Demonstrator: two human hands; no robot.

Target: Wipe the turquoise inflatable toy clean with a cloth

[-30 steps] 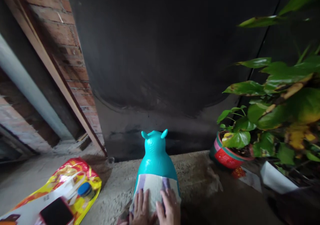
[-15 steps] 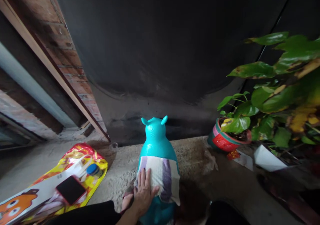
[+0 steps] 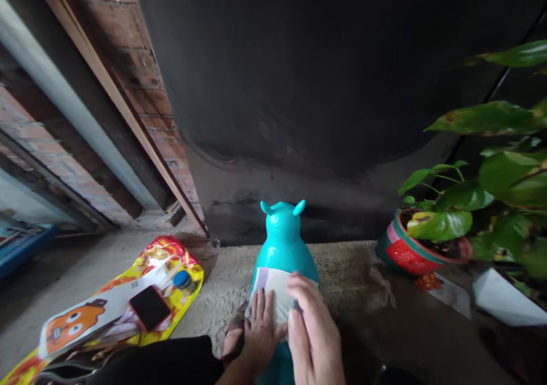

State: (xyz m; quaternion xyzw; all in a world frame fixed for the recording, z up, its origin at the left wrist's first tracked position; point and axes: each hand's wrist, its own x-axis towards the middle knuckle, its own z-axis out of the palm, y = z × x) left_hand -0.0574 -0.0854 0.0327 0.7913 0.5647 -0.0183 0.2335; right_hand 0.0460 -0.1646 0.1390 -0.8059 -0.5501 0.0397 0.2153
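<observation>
A teal inflatable animal toy (image 3: 283,242) with two small ears stands on the concrete floor in front of me, facing away. A white and purple cloth (image 3: 276,294) lies over its back. My left hand (image 3: 261,334) rests flat on the cloth's left part, fingers spread. My right hand (image 3: 314,331) lies flat over the cloth's right part, fingers together, and covers most of it. Neither hand grips anything.
A yellow and red printed bag (image 3: 106,308) lies on the floor at left with a black phone (image 3: 150,307) and a blue-capped bottle (image 3: 183,281) on it. A red potted plant (image 3: 410,251) stands at right. A dark wall and brick wall rise behind.
My right hand has come back into view and now lies on the cloth. The camera has shifted so the toy sits a little further right.
</observation>
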